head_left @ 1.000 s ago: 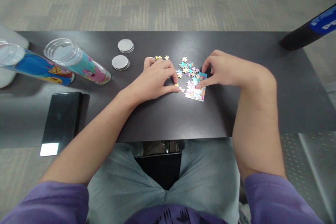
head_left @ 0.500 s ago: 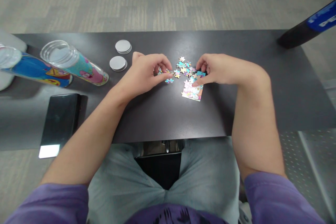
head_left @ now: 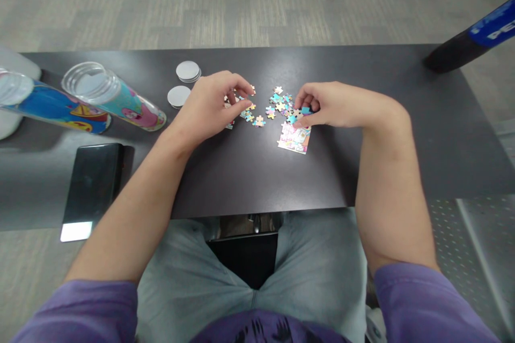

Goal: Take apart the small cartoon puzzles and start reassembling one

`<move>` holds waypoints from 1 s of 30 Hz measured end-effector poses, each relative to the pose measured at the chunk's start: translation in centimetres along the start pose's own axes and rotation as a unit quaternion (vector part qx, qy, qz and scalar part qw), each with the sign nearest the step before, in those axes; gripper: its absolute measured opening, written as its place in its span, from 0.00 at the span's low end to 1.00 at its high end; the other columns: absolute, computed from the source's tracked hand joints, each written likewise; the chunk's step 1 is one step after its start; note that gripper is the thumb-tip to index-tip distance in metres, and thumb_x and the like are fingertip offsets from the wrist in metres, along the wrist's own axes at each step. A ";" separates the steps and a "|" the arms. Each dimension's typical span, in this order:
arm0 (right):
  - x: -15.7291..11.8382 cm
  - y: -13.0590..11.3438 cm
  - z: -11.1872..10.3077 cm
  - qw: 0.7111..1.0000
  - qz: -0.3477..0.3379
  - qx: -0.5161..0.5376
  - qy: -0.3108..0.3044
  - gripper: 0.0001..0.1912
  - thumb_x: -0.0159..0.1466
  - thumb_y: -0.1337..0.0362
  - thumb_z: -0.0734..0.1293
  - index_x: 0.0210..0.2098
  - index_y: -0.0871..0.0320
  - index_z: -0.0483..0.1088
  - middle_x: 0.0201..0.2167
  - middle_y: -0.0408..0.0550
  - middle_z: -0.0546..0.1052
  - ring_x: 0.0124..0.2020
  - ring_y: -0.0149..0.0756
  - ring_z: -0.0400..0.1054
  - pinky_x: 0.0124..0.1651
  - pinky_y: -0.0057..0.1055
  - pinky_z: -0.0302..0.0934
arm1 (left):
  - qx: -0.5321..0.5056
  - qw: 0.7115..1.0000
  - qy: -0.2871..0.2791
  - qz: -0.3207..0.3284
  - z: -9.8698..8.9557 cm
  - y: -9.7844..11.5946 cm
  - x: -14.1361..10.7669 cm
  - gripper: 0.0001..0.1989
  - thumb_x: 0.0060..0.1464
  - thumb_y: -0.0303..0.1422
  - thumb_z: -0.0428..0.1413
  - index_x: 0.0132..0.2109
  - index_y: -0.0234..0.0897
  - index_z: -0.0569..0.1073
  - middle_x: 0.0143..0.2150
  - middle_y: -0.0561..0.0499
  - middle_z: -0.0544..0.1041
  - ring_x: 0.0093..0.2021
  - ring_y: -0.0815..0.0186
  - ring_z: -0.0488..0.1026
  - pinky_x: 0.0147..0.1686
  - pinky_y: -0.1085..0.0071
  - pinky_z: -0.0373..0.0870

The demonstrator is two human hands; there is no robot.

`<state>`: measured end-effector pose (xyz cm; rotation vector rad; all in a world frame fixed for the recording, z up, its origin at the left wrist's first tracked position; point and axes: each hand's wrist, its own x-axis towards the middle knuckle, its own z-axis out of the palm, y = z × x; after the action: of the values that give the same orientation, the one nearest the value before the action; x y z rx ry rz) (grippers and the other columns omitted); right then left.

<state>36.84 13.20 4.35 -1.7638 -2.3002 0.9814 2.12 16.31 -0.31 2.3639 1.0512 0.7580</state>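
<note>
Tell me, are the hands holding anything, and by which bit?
The left hand, open over loose puzzle pieces, shows no hold; whether the right hand, over joined pieces, grips any can't be told.

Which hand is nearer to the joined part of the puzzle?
Right. The right hand is at the far edge of the joined part; the left hand is farther off, leftward, over loose pieces.

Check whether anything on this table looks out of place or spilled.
The black device at left seems to jut past the near edge of the table, so it looks poorly placed. Nothing else stands out.
</note>
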 end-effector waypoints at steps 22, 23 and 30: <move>1.3 -2.2 2.2 0.951 -0.159 0.265 0.023 0.26 0.70 0.38 0.92 0.49 0.47 0.85 0.39 0.46 0.92 0.42 0.48 0.85 0.45 0.43 0.76 | -0.080 0.996 -0.038 0.032 3.3 2.7 0.1 0.12 0.78 0.44 0.68 0.46 0.43 0.87 0.41 0.52 0.91 0.39 0.59 0.84 0.51 0.59 0.75; 1.3 -2.1 2.2 0.952 -0.162 0.257 0.036 0.26 0.70 0.38 0.92 0.48 0.47 0.85 0.39 0.46 0.92 0.42 0.48 0.85 0.46 0.43 0.77 | -0.089 0.995 -0.037 0.028 3.3 2.8 0.1 0.12 0.78 0.43 0.67 0.45 0.43 0.87 0.40 0.52 0.91 0.38 0.59 0.84 0.49 0.60 0.75; 1.6 -2.0 2.5 0.944 -0.182 0.270 0.047 0.21 0.68 0.43 0.92 0.45 0.45 0.85 0.40 0.47 0.91 0.44 0.50 0.85 0.50 0.47 0.81 | -0.069 0.997 -0.035 0.022 2.9 2.7 0.3 0.10 0.74 0.41 0.70 0.43 0.44 0.88 0.37 0.53 0.90 0.37 0.59 0.83 0.50 0.60 0.77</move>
<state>33.53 13.30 2.91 -1.0977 -1.9375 1.2583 5.60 14.41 -0.80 2.2857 0.8913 0.7335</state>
